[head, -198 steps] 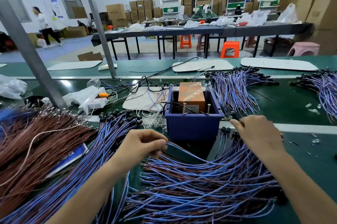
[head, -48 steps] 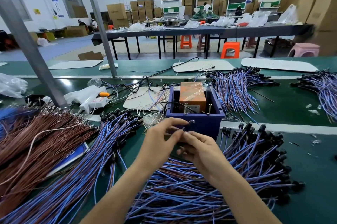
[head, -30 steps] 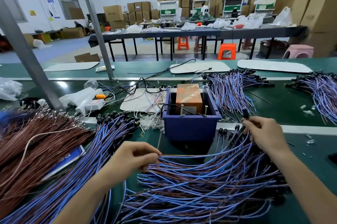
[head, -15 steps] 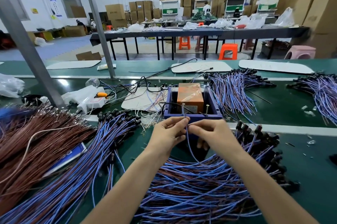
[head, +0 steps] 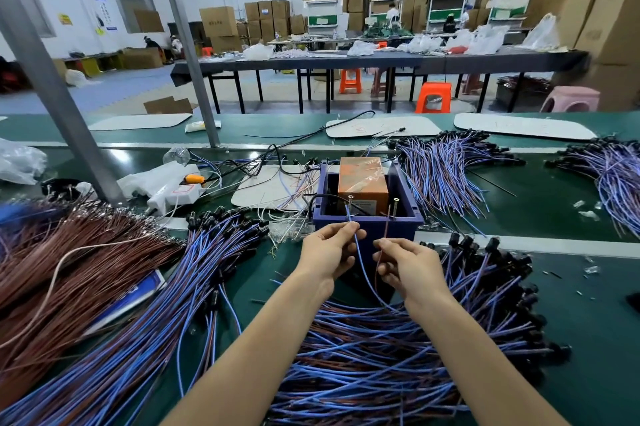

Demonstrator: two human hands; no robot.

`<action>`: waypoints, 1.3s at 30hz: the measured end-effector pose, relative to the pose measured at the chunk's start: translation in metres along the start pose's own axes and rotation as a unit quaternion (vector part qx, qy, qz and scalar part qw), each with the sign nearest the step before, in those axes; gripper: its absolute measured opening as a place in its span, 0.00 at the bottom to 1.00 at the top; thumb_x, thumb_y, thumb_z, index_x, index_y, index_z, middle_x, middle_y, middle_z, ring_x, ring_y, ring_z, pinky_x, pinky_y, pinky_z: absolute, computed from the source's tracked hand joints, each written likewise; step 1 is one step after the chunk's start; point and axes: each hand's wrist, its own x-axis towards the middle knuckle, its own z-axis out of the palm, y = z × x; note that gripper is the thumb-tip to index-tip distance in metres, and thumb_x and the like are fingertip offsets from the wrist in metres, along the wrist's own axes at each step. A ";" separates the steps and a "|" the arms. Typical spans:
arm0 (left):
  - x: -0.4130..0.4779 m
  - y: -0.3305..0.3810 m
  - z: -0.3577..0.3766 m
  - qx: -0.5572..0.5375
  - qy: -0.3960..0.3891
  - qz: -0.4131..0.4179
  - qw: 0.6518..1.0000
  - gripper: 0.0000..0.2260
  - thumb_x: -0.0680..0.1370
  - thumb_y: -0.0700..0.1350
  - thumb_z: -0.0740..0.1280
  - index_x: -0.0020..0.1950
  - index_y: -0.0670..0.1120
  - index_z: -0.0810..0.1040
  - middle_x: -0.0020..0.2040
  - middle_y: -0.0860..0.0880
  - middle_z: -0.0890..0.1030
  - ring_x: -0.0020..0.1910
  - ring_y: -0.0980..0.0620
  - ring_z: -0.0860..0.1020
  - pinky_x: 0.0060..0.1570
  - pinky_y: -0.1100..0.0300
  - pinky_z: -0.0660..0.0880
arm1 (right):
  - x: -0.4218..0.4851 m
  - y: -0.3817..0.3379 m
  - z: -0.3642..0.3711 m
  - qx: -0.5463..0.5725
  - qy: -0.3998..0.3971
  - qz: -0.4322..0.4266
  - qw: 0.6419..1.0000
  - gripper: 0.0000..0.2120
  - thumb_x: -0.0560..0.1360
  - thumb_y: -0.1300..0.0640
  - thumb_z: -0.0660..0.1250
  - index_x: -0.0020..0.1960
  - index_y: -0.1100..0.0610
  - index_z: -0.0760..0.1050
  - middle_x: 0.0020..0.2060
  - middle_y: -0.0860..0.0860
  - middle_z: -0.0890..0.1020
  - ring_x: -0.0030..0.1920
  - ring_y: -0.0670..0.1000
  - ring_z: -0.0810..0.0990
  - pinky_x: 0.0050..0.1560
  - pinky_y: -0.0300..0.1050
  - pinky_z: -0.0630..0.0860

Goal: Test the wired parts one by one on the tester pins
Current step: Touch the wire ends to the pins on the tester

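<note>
While left hand (head: 327, 254) pinches thin blue wire (head: 361, 264) and right hand (head: 412, 266) thin brown wire (head: 385, 228), mid-frame: probing step; next likely needs both tips held on upright metal tester pins (head: 394, 209).

A second ago the hands are wide apart over the pile (head: 381, 356); half a second ago they meet at the near wall of the box (head: 367, 230), fingers almost touching. Now they have parted a little. The left hand (head: 329, 252) pinches the blue wire (head: 361, 264), whose end is raised to the left pin (head: 350, 200). The right hand (head: 410, 264) pinches the brown wire (head: 386, 228), whose end now rises toward the right pin (head: 394, 205). Whether either end touches its pin cannot be told.
</note>
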 end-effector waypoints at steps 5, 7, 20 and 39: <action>0.005 -0.002 0.001 0.007 -0.007 -0.010 1.000 0.04 0.76 0.42 0.70 0.41 0.45 0.80 0.34 0.51 0.84 0.31 0.58 0.74 0.28 0.67 0.74 | 0.002 0.001 -0.003 0.042 0.026 0.015 0.999 0.09 0.78 0.64 0.65 0.41 0.62 0.79 0.24 0.50 0.79 0.21 0.44 0.73 0.23 0.33 0.71; 0.006 -0.003 0.001 0.008 -0.012 -0.014 1.000 0.04 0.76 0.41 0.69 0.41 0.45 0.80 0.34 0.52 0.84 0.30 0.59 0.74 0.28 0.68 0.74 | 0.002 0.001 -0.003 0.053 0.029 0.011 0.998 0.08 0.78 0.64 0.64 0.41 0.62 0.79 0.24 0.50 0.79 0.21 0.44 0.73 0.22 0.33 0.71; 0.008 -0.005 0.000 0.012 -0.024 -0.018 0.999 0.03 0.76 0.41 0.70 0.42 0.45 0.80 0.34 0.51 0.84 0.26 0.60 0.74 0.28 0.67 0.74 | -0.005 0.003 -0.004 0.098 0.079 -0.032 0.992 0.08 0.78 0.64 0.64 0.41 0.63 0.78 0.28 0.53 0.78 0.21 0.44 0.73 0.22 0.34 0.70; 0.007 -0.003 -0.001 0.027 -0.032 -0.022 0.999 0.03 0.76 0.42 0.70 0.43 0.45 0.81 0.36 0.51 0.84 0.29 0.58 0.74 0.28 0.66 0.74 | -0.005 0.010 -0.007 0.099 0.107 -0.055 0.988 0.09 0.78 0.64 0.64 0.40 0.62 0.78 0.27 0.52 0.78 0.22 0.44 0.72 0.23 0.35 0.69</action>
